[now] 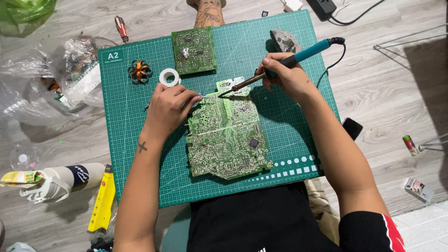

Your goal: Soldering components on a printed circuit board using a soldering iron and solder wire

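A large green circuit board (227, 137) lies solder side up in the middle of a green cutting mat (130, 154). My right hand (285, 74) grips a teal-handled soldering iron (289, 61), its brown tip touching the board's top edge near a small pale green board (232, 86). My left hand (169, 106) rests on the mat beside the board's upper left corner and pinches a thin metal tool, likely tweezers (205, 96), whose point meets the iron's tip.
On the mat's far side sit a second green circuit board (193, 50), a white tape roll (169, 77), a copper coil (140, 71) and a grey sponge holder (285, 41). Plastic bags (56, 74), a screwdriver (122, 28), a white bottle (65, 179) and a yellow box (103, 200) lie left.
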